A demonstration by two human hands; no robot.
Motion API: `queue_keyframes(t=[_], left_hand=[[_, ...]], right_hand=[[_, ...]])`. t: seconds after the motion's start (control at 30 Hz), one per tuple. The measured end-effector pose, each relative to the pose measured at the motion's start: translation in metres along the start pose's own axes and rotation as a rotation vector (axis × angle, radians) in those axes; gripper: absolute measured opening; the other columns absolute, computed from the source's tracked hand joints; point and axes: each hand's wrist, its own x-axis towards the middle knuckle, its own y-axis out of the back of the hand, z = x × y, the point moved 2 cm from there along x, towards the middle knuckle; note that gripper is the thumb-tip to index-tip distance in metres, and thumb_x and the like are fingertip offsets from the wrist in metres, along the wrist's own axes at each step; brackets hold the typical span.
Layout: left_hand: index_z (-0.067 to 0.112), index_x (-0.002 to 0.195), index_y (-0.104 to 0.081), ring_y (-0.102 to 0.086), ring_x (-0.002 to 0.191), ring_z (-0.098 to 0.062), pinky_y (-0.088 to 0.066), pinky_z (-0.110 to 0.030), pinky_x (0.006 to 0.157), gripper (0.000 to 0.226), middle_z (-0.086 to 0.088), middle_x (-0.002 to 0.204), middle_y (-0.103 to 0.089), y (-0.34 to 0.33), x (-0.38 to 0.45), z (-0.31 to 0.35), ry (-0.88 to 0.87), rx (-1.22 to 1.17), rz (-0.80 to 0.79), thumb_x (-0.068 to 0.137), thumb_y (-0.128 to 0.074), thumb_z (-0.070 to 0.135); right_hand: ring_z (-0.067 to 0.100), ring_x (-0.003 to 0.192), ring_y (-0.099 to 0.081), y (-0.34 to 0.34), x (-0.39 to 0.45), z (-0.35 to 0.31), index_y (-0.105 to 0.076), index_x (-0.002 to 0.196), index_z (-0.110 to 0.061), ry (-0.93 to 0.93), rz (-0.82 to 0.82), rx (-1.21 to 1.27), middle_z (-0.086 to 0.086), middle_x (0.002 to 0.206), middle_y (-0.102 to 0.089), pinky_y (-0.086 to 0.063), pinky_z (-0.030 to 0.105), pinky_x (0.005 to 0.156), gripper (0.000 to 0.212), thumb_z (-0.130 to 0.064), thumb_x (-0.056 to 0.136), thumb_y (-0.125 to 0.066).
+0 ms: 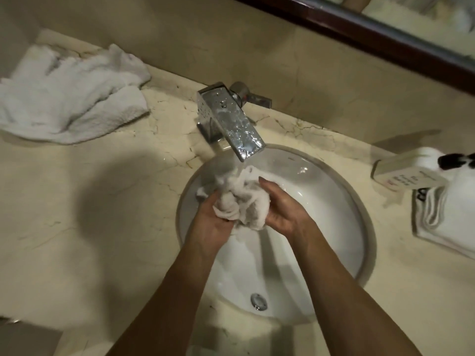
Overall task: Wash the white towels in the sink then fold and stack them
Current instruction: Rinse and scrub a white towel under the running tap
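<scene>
A wet, bunched white towel (pixel 239 199) sits between my two hands over the round white sink (pixel 321 201), just below the spout of the chrome faucet (pixel 231 122). My left hand (pixel 213 222) grips the towel from the left and underneath. My right hand (pixel 280 209) holds it from the right, fingers stretched along the cloth. More white towels (pixel 66 98) lie crumpled on the marble counter at the far left. A folded white towel (pixel 442 214) lies on the counter at the right edge.
The sink drain (pixel 259 301) shows near the front of the basin. A small white box with print (pixel 408 173) rests on the folded towel at right. A dark-framed mirror (pixel 385 29) runs along the wall behind. The marble counter (pixel 102 201) stretches left of the sink.
</scene>
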Motion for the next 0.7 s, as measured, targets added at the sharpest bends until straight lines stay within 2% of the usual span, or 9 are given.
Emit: queue_keyframes(t=[0.07,0.1,0.17,0.27,0.33,0.43,0.53,0.63,0.7], left_hand=[[0.001,0.122,-0.059,-0.074,0.082,-0.013,-0.059,-0.025,0.067,0.024,-0.009,0.092,-0.075,0.000,-0.001,0.003,0.013,-0.011,-0.052,0.103,-0.043,0.004],[0.001,0.120,-0.061,-0.073,0.088,-0.020,-0.060,-0.029,0.070,0.025,-0.013,0.098,-0.074,-0.004,-0.005,0.006,0.048,-0.057,-0.118,0.101,-0.047,0.008],[0.004,0.113,-0.066,-0.071,0.093,-0.026,-0.059,-0.033,0.072,0.023,-0.015,0.105,-0.071,-0.006,-0.001,0.010,0.013,0.110,-0.148,0.097,-0.053,0.015],[0.018,0.097,-0.074,-0.073,0.086,-0.008,-0.052,-0.015,0.068,0.015,0.005,0.087,-0.076,-0.004,0.001,0.025,-0.398,0.747,0.020,0.097,-0.062,0.027],[0.019,0.096,-0.073,-0.070,0.083,-0.003,-0.048,-0.009,0.071,0.029,0.010,0.084,-0.073,-0.005,0.000,0.025,-0.564,0.951,0.061,0.089,-0.068,0.046],[0.013,0.114,-0.068,-0.068,0.099,-0.008,-0.050,-0.015,0.085,0.069,0.007,0.101,-0.073,0.003,0.003,0.009,-0.493,0.904,-0.034,0.072,-0.072,0.069],[0.027,0.124,-0.067,-0.066,0.113,-0.009,-0.050,-0.030,0.098,0.049,0.010,0.117,-0.072,0.010,0.014,-0.001,-0.411,0.824,-0.093,0.085,-0.069,0.056],[0.030,0.124,-0.066,-0.064,0.116,-0.016,-0.048,-0.044,0.105,0.040,0.008,0.120,-0.071,0.015,0.027,0.002,-0.281,0.797,-0.051,0.089,-0.065,0.049],[0.018,0.124,-0.064,-0.066,0.105,-0.018,-0.053,-0.040,0.095,0.037,-0.001,0.117,-0.070,0.011,0.033,0.001,-0.255,0.764,-0.011,0.096,-0.056,0.040]], right_hand=[[0.027,0.097,-0.069,-0.003,0.001,0.007,-0.066,0.120,0.000,0.000,-0.053,-0.192,0.018,0.111,-0.070,-0.059,0.037,0.088,0.039,-0.027,0.092,-0.060],[0.027,0.097,-0.070,-0.006,0.001,0.010,-0.064,0.122,0.002,0.027,-0.059,-0.272,0.018,0.111,-0.071,-0.060,0.034,0.081,0.041,-0.028,0.094,-0.060],[0.028,0.097,-0.071,-0.012,0.004,0.018,-0.061,0.127,0.006,0.086,-0.010,-0.449,0.021,0.114,-0.071,-0.059,0.033,0.076,0.046,-0.026,0.096,-0.065],[0.028,0.084,-0.074,-0.012,0.010,0.024,-0.064,0.119,0.006,0.204,0.170,-0.432,0.023,0.106,-0.073,-0.061,0.034,0.068,0.038,-0.016,0.090,-0.074],[0.028,0.079,-0.073,-0.012,0.015,0.019,-0.066,0.109,0.002,0.193,0.219,-0.307,0.019,0.096,-0.074,-0.061,0.036,0.067,0.029,-0.017,0.089,-0.074],[0.028,0.093,-0.068,-0.022,0.016,0.013,-0.069,0.111,0.006,0.090,0.146,-0.001,0.021,0.104,-0.071,-0.047,0.039,0.103,0.034,-0.025,0.097,-0.065],[0.027,0.106,-0.066,-0.027,0.016,0.006,-0.067,0.116,0.008,0.101,0.083,0.161,0.021,0.117,-0.068,-0.039,0.037,0.112,0.032,-0.018,0.098,-0.061],[0.026,0.099,-0.071,-0.025,0.011,0.004,-0.059,0.122,0.009,0.141,-0.010,0.282,0.023,0.118,-0.066,-0.055,0.036,0.092,0.044,-0.016,0.086,-0.060],[0.026,0.089,-0.073,-0.026,0.007,0.006,-0.055,0.130,0.006,0.155,-0.022,0.137,0.023,0.114,-0.066,-0.059,0.038,0.083,0.044,-0.013,0.090,-0.057]])
